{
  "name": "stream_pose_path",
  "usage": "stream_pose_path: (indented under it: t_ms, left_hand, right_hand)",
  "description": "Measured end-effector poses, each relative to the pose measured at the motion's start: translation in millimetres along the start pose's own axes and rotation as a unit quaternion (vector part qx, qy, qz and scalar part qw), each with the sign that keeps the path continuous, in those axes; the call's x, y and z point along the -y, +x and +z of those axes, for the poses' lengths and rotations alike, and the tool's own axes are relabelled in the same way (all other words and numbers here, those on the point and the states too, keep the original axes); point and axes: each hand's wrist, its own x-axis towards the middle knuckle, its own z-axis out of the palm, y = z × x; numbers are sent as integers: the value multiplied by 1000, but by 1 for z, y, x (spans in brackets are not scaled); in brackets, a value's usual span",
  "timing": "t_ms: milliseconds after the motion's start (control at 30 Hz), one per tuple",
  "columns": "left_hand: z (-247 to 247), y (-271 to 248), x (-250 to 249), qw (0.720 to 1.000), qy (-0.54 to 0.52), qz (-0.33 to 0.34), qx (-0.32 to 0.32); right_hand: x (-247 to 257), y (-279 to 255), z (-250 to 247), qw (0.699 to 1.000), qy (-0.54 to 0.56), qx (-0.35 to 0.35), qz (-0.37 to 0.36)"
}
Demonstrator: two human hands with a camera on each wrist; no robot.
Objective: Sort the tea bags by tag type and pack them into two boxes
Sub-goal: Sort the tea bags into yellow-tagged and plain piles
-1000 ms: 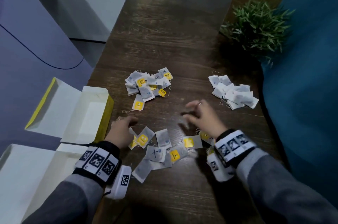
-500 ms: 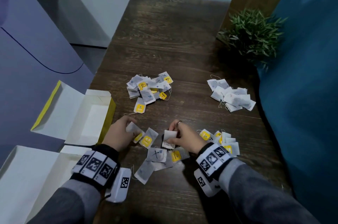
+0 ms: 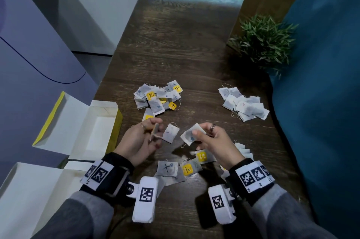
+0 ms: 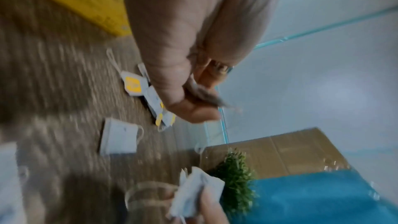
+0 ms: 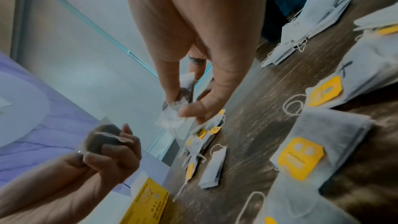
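Observation:
My left hand (image 3: pixel 155 131) is raised over the table and pinches a tea bag (image 3: pixel 154 133) seen edge-on; the left wrist view shows that tea bag (image 4: pixel 204 94) between thumb and fingers. My right hand (image 3: pixel 200 135) pinches a white tea bag (image 3: pixel 191 134), also the tea bag (image 5: pixel 172 113) in the right wrist view. One bag (image 3: pixel 170 133) sits between the hands. A mixed heap (image 3: pixel 187 168) lies below them. A yellow-tag pile (image 3: pixel 158 96) lies behind, a plain pile (image 3: pixel 245 105) at the right. An open yellow box (image 3: pixel 93 127) is on the left.
A second open white box (image 3: pixel 29 190) sits at the near left. A small stack of bags (image 3: pixel 243 151) lies by my right wrist. A green plant (image 3: pixel 263 41) stands at the back right, beside a blue cushion (image 3: pixel 321 82). The dark wooden table (image 3: pixel 185 34) stretches away.
Both hands have lifted off the mixed heap, each with a tea bag. The right hand came in from the right, took a white bag and raised it.

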Motion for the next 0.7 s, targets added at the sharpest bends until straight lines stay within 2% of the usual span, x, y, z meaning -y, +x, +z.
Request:
stream_pose_path:
  t_ms: [100, 200, 267, 433, 567, 700]
  left_hand:
    - [1, -3, -4, 982, -141, -84, 92]
    - [-6, 0, -3, 956, -181, -121, 195]
    - [-9, 1, -4, 942, -196, -138, 236]
    - [-10, 2, -1, 960, -184, -127, 170]
    - [-13, 8, 5, 978, -117, -105, 136]
    - [-13, 7, 6, 982, -115, -107, 102]
  right_hand:
    - [5, -4, 2, 1000, 14, 7, -14]
    - [9, -6, 1, 999, -16, 1, -33]
    - [11, -7, 2, 999, -19, -5, -39]
    - [19, -6, 4, 999, 21, -9, -34]
    - [22, -5, 4, 999, 31, -1, -28]
    - [22, -7, 2, 999, 34, 10, -22]
